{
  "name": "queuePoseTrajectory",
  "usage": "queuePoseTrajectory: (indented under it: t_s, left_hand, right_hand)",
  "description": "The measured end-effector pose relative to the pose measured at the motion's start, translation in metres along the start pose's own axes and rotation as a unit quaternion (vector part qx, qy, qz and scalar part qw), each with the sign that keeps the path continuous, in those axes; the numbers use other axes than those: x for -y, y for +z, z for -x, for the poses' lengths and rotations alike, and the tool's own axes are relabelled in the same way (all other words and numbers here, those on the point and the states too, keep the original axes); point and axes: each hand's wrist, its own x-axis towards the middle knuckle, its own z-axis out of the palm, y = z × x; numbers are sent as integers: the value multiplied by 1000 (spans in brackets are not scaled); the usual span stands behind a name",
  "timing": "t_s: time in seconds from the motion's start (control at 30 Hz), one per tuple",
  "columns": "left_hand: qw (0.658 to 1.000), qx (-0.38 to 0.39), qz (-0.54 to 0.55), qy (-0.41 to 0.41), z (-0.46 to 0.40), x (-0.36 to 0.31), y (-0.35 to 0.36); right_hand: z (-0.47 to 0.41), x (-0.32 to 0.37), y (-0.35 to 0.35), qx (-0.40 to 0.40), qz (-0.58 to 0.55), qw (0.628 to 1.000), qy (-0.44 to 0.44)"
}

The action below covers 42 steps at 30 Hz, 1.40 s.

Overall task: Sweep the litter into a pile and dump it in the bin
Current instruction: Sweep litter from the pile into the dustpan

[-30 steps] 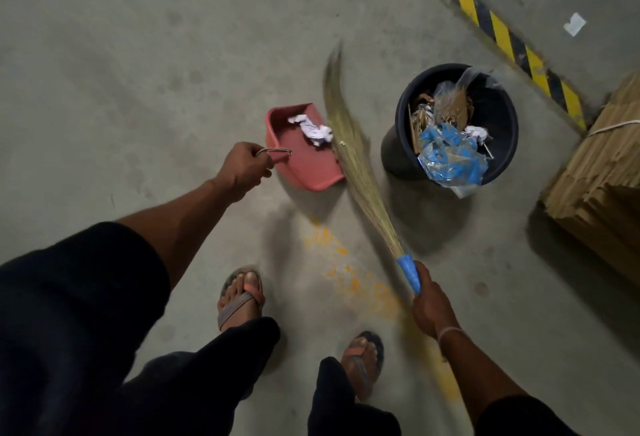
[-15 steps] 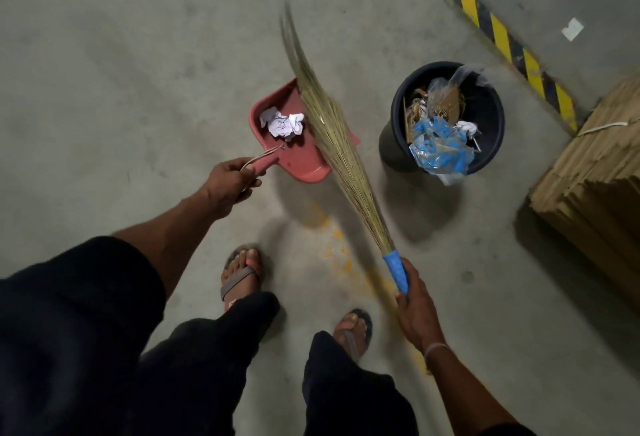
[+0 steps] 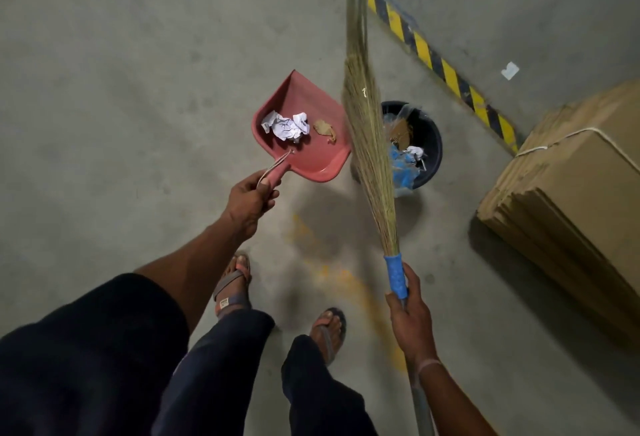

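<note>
A person stands on a concrete floor (image 3: 121, 55), seen from above. The left hand (image 3: 247, 198) is closed around the handle of a red dustpan (image 3: 313, 120), held level above the floor, carrying crumpled paper (image 3: 285, 126) and a brown scrap (image 3: 325, 129). The right hand (image 3: 410, 321) grips the broom (image 3: 370, 145) by its blue handle, bristles pointing away. The bin (image 3: 429, 145), already part full, stands just right of the dustpan, behind the broom, so the left hand likely must swing right to tip it.

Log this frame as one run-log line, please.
phase: carrying to bin | left hand: holds dustpan, crumpled paper inside | right hand: holds broom | bin: part full, not yet dumped
</note>
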Motion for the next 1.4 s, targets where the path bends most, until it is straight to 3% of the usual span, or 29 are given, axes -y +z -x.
queuePoseTrajectory:
  t_s: [0.43, 0.57, 1.0, 1.27, 1.4]
  left_hand:
    - [984, 41, -141, 98, 18, -45, 163]
    - [952, 20, -263, 158, 15, -52, 196]
    - [853, -54, -432, 290, 49, -91, 237]
    - [839, -66, -441, 311, 51, -90, 226]
    - [874, -83, -382, 289, 61, -88, 208]
  right_hand:
    - [4, -3, -81, -85, 78, 993, 10]
    - [0, -8, -93, -127, 140, 981, 34]
    - [3, -8, -108, -170, 224, 955, 94]
    - [3, -3, -110, -174, 226, 955, 83]
    - [12, 4, -117, -172, 226, 956, 71]
